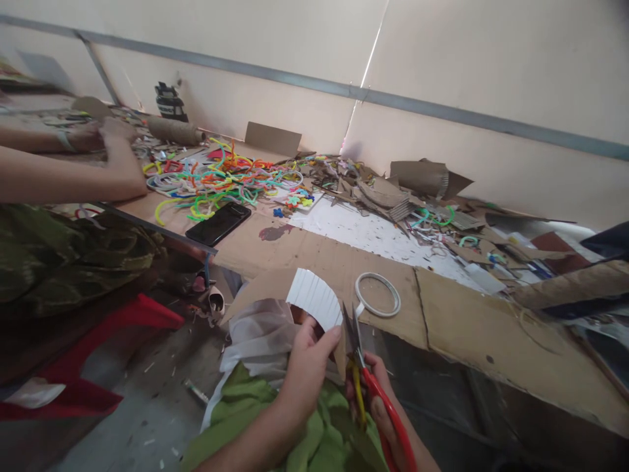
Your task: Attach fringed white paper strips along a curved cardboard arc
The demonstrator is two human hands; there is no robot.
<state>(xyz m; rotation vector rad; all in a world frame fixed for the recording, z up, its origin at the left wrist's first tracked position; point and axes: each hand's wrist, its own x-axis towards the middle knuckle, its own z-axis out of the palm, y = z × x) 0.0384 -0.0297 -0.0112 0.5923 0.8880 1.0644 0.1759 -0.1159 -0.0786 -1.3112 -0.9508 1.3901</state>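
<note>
My left hand [303,367] pinches the white card [314,292] above my lap [246,403]; my right hand [381,418] grips parted scissors [377,388] beside it. Should the card flex, the blades [352,337] could nick my thumb [329,341].

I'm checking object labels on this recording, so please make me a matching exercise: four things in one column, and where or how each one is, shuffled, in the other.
Things
1. Phone
2. Tape roll
3. Scissors
4. White strip

Places and states
A. Held in the left hand
B. White ring, lying flat on the cardboard
C. In the right hand, blades apart
D. Black, beside the bright pipe cleaners

Right pairs: 1-D, 2-B, 3-C, 4-A
</note>
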